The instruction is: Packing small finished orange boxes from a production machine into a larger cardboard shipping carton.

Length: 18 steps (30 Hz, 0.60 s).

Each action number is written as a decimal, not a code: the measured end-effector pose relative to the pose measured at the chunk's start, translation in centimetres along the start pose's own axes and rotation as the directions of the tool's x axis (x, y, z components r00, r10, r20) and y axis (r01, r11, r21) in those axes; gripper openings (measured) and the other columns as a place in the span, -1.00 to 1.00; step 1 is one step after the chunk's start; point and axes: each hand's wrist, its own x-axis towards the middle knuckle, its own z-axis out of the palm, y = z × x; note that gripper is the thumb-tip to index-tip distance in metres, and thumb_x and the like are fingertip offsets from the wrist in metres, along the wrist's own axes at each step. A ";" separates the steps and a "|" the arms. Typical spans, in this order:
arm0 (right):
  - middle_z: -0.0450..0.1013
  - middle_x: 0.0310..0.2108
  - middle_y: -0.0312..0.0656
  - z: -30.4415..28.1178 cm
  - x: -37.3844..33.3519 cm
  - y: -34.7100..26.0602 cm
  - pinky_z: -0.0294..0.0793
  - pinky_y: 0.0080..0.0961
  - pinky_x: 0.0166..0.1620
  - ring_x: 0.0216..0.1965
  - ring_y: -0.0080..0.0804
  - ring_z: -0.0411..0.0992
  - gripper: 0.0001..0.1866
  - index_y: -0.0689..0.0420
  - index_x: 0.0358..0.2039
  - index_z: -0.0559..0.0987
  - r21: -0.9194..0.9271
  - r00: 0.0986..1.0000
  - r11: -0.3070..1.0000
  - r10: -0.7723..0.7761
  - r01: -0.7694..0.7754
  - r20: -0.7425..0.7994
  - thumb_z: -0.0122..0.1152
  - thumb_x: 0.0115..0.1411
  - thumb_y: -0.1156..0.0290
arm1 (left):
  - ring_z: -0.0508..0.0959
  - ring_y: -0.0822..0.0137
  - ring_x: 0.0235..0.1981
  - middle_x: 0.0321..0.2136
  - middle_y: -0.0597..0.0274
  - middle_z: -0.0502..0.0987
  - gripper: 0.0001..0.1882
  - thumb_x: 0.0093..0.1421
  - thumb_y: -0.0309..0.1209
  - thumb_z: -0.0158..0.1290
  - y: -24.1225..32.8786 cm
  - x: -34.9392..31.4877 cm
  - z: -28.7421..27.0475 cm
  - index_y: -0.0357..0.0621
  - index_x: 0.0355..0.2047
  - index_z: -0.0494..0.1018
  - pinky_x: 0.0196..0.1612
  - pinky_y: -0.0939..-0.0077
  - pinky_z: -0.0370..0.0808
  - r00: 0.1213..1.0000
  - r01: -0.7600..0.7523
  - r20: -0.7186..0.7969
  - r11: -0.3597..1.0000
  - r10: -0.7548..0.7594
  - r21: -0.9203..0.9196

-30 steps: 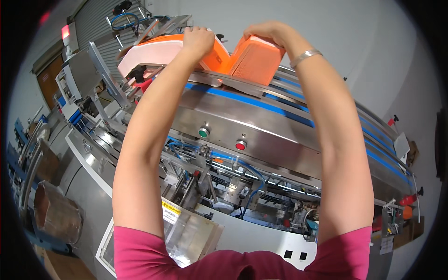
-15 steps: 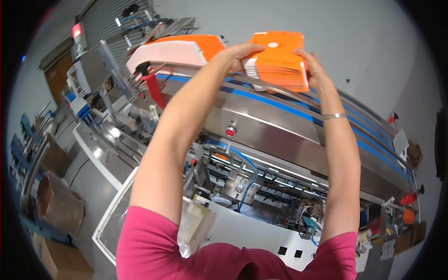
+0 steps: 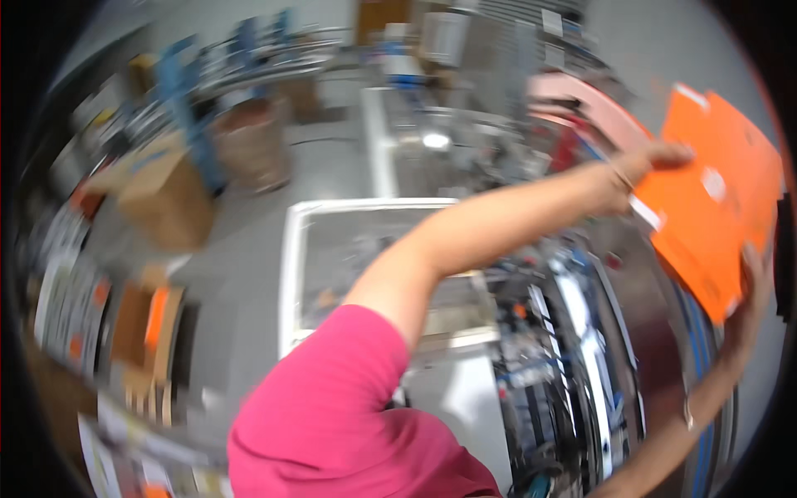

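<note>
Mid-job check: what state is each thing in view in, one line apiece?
Left hand: closed on the bundle's left edge
Right hand: gripping the bundle's lower right edge
Orange bundle: tilted, held in both hands
Pink-sided stack: lying on the machine
Red button: too blurred to tell whether pressed
Open carton: open-topped, something orange inside
Brown container: upright on the floor

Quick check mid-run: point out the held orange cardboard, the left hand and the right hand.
Orange cardboard [image 3: 735, 207]: head view, on its broad orange face.
Left hand [image 3: 641, 169]: head view, middle of the hand.
Right hand [image 3: 752, 295]: head view, middle of the hand.
</note>
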 end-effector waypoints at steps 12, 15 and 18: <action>-0.04 0.22 -0.07 26.7 -8.9 -14.4 -0.03 -0.35 0.21 0.23 -0.23 -0.02 0.03 0.16 0.25 -0.13 0.818 0.835 0.441 -0.228 -0.369 0.500 0.20 -0.18 0.16 | 0.48 0.25 -0.15 -0.14 0.07 0.42 -0.55 0.10 -0.33 -0.01 7.2 -35.3 5.6 -0.29 -0.04 0.25 -0.07 0.34 0.44 0.748 -0.366 -0.435 0.859 0.500 0.357; -0.09 0.23 -0.05 31.8 -11.4 -20.3 -0.06 -0.36 0.21 0.24 -0.24 -0.06 0.10 0.14 0.26 -0.25 0.754 0.683 0.393 -0.333 -0.525 0.650 0.26 -0.14 0.15 | 0.48 0.23 -0.12 -0.12 0.08 0.42 -0.55 0.10 -0.36 0.00 8.6 -44.3 7.3 -0.27 -0.02 0.24 -0.03 0.30 0.43 0.619 -0.452 -0.497 0.794 0.608 0.408; -0.11 0.24 -0.03 38.0 -14.0 -27.2 -0.07 -0.37 0.21 0.24 -0.24 -0.07 0.08 0.12 0.26 -0.31 0.593 0.396 0.482 -0.452 -0.645 0.799 0.24 -0.06 0.14 | 0.47 0.24 -0.10 -0.12 0.08 0.42 -0.55 0.11 -0.35 0.00 10.1 -53.9 8.5 -0.30 -0.02 0.24 -0.02 0.28 0.43 0.443 -0.566 -0.554 0.699 0.705 0.438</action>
